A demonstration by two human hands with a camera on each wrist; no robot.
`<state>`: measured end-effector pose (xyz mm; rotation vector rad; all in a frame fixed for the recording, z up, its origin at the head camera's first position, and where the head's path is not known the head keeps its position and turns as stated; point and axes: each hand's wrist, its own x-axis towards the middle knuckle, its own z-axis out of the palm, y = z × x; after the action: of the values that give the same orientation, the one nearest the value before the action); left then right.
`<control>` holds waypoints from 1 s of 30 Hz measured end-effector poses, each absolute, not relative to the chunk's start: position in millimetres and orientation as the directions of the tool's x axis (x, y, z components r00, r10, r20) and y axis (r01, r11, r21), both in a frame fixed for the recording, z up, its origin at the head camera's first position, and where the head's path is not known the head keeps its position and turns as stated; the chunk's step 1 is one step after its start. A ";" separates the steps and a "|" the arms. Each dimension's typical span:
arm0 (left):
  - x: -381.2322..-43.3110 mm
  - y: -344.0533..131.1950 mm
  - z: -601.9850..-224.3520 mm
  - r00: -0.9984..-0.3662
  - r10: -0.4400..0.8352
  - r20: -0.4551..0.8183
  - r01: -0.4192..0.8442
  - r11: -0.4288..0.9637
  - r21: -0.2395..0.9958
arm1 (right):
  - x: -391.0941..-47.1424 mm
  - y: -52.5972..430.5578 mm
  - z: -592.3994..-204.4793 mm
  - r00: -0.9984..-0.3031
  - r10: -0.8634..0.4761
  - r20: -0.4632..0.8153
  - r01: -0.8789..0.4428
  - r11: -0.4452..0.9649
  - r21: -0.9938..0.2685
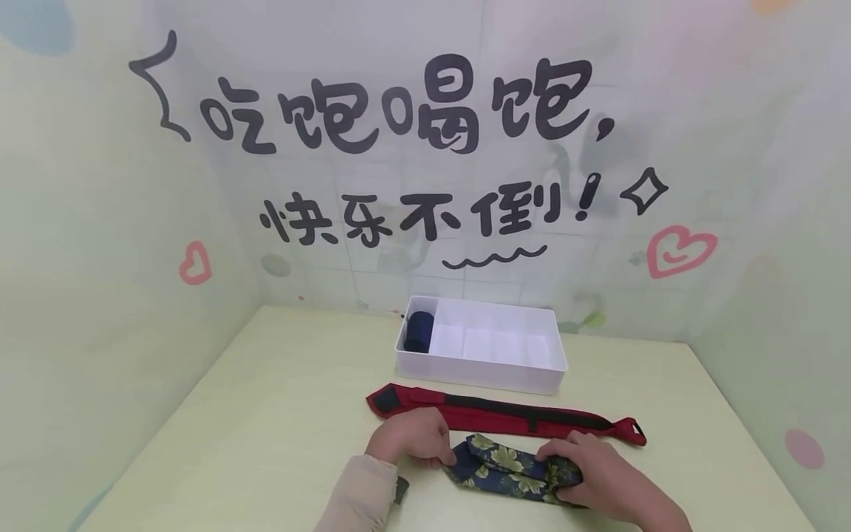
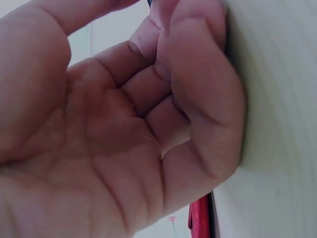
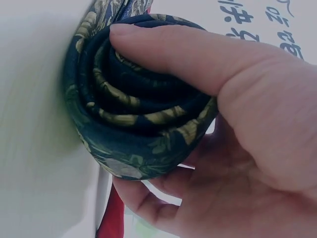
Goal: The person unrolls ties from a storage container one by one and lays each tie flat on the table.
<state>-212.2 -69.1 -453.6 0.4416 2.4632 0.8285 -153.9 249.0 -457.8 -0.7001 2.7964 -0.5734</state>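
A navy necktie (image 1: 512,473) with yellow-green flowers lies near the front of the table, partly rolled up from its right end. My right hand (image 1: 608,476) grips the rolled part (image 3: 148,109), thumb across the coil's edge and fingers round its far side. At the tie's pointed left end, my left hand (image 1: 415,436) pinches the tip. In the left wrist view the curled fingers (image 2: 208,99) rest close against the table, with the tip mostly hidden. Just behind both hands stretches a red necktie (image 1: 485,421), laid lengthwise with its dark lining showing.
Behind the ties stands a white divided box (image 1: 479,373). Its leftmost compartment holds a dark blue roll (image 1: 419,331). Printed wall panels (image 1: 425,170) enclose the pale table (image 1: 266,414) at the back and both sides.
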 end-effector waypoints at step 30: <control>-211.3 -69.9 -449.6 -0.820 0.459 -0.344 0.142 0.744 0.653 | -152.7 278.0 -438.9 -0.889 -0.412 -0.198 -0.278 0.831 -0.481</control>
<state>-211.3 -69.9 -449.6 0.4546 2.4499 0.8628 -152.7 278.0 -438.9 -0.5248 2.7184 -0.6494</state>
